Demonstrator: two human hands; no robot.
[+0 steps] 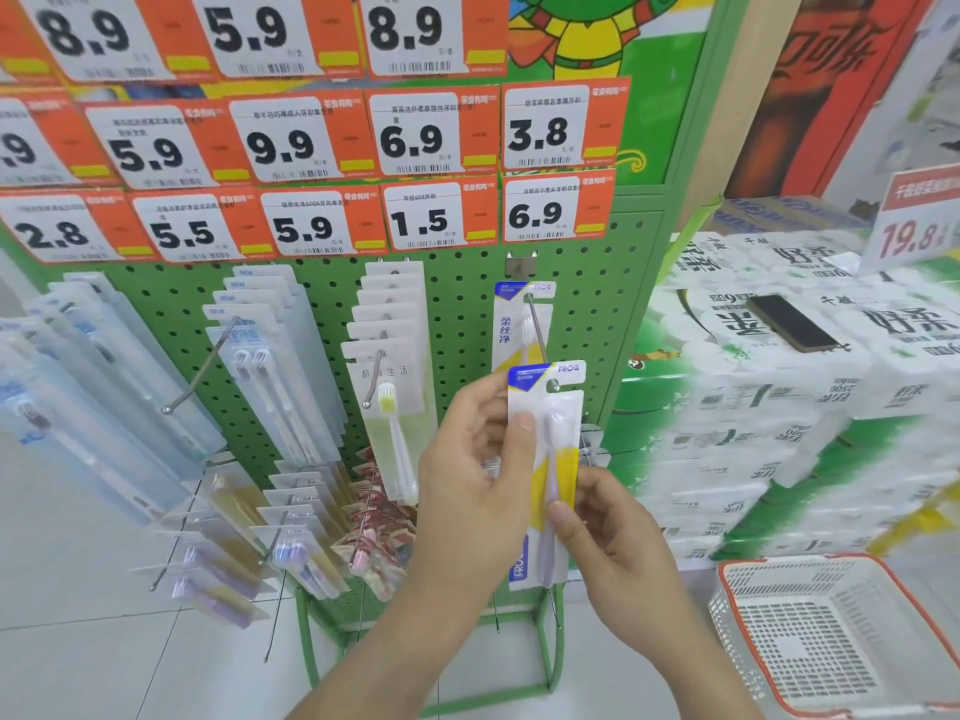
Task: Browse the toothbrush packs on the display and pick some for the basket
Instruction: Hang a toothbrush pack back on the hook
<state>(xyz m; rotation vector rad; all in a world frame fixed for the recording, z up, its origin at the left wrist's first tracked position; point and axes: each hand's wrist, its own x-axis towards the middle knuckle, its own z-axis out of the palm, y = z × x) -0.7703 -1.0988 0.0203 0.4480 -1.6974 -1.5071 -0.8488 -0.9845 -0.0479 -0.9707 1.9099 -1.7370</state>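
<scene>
Head view: FROG toothbrush pack (545,459) held upright before pegboard display (457,314), pinched by left hand (478,470) at upper edge, right hand (613,537) at lower edge. Inspection step judged underway. Basket (831,636) noted lower right; transfer there required next.

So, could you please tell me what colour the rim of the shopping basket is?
Orange-red, over white mesh walls: the basket shows clearly in the head view.

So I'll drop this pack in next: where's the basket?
The basket sits on the floor at lower right of the head view, below the tissue stack, right of the right hand.
</scene>
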